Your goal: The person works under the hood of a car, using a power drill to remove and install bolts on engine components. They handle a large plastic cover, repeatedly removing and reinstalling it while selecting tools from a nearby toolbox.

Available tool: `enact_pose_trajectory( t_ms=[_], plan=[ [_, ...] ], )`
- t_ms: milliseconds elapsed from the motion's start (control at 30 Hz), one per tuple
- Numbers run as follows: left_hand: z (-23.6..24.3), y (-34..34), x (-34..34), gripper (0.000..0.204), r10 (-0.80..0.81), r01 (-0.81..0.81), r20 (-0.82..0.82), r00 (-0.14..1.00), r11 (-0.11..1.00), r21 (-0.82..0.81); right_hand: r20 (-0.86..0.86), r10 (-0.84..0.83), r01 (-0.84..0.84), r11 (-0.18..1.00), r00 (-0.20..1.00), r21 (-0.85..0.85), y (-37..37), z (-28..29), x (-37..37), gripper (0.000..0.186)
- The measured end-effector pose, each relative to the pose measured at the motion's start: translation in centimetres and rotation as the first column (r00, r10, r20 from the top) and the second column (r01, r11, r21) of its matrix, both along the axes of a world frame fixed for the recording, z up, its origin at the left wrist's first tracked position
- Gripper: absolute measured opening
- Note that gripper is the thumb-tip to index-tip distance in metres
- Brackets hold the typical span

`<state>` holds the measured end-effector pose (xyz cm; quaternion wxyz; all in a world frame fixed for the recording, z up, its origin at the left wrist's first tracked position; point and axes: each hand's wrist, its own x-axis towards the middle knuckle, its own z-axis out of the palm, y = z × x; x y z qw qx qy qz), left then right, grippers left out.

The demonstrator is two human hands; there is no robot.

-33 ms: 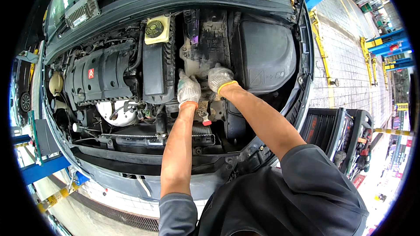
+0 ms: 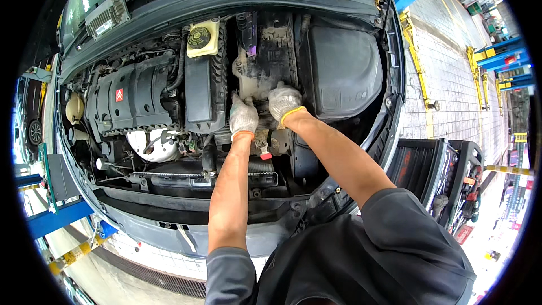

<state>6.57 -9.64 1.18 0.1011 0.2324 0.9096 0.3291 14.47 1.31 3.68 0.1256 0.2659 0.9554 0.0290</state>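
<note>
Both my hands wear pale knit work gloves and reach into a car's engine bay. My left hand (image 2: 244,116), with an orange cuff, is curled at the near edge of a dusty black battery tray (image 2: 274,56). Beside it, my right hand (image 2: 285,104), with a yellow cuff, is closed on the same edge farther right, thumb toward the tray. The undersides of the fingers are hidden. A small red-topped part (image 2: 265,154) lies just nearer than the hands. Left of the tray stands a long black box (image 2: 203,93) with a yellowish reservoir and dark cap (image 2: 199,36) behind it.
A black engine cover (image 2: 132,93) fills the left, a large smooth black housing (image 2: 343,70) the right. The radiator and front beam (image 2: 169,206) lie nearest me. A metal control unit (image 2: 107,18) and loose parts rest near the windscreen. A tool cart (image 2: 418,169) stands at right.
</note>
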Motion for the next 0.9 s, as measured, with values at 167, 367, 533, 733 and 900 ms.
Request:
enact_pose_trajectory(
  t_ms=[167, 367, 533, 733, 900],
  plan=[
    [0.8, -0.6, -0.4, 0.063, -0.018, -0.033, 0.277, 0.961, 0.984, 0.176, 0.072, 0.074, -0.07, 0.996, 0.995, -0.05, -0.2, 1.4, -0.2, 0.034],
    [-1.4, -1.4, -0.2, 0.066, -0.044, -0.024, 0.267, 0.963, 0.969, 0.246, 0.021, 0.111, -0.113, 0.987, 0.994, 0.117, -0.7, 0.5, 0.8, 0.027],
    [-1.3, -1.3, 0.3, 0.065, -0.033, -0.02, 0.259, 0.965, 0.98, 0.199, 0.171, 0.152, -0.148, 0.988, 0.974, -0.035, 0.4, 0.3, -0.3, 0.039],
    [-1.0, -1.1, -0.6, 0.068, -0.042, 0.013, 0.185, 0.982, 0.988, 0.157, 0.132, 0.185, -0.185, 0.983, 0.974, -0.01, 0.1, 0.6, -0.2, 0.035],
    [6.6, 2.2, -0.7, 0.068, -0.106, 0.108, 0.061, 0.993, 0.994, -0.033, 0.083, 0.179, -0.193, 0.958, 0.98, 0.213, -0.2, -0.4, 0.6, 0.029]
  ],
)
